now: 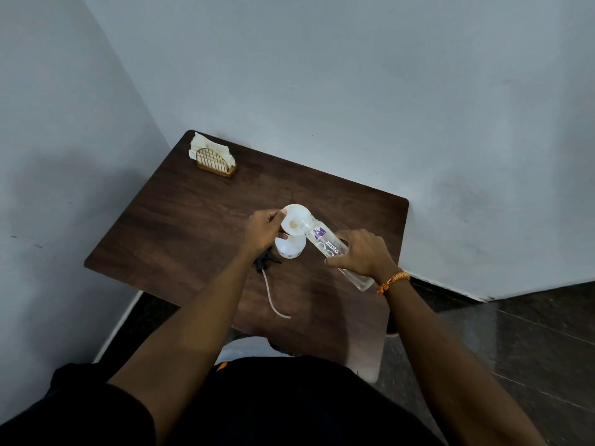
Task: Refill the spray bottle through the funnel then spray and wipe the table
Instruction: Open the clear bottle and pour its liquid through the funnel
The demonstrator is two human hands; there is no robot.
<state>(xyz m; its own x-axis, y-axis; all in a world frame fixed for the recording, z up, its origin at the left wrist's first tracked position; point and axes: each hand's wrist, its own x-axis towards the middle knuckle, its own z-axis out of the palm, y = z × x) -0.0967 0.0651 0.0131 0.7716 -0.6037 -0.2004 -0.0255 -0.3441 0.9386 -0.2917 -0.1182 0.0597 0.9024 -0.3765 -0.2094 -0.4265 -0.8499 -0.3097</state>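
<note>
A white funnel (295, 221) sits in the neck of a white spray bottle (291, 248) standing mid-table. My left hand (262, 231) pinches the funnel's left rim. My right hand (362, 252) grips a clear water bottle (325, 244) with a purple label, tilted so that its open mouth rests over the funnel's bowl. The black spray head (267, 260) with its pale dip tube (272, 297) lies on the table just in front of the spray bottle, partly behind my left wrist.
The dark wooden table (193, 226) stands in a corner of grey walls. A gold wire holder with white napkins (214, 156) sits at its far left corner. Dark tiled floor (515, 333) lies to the right.
</note>
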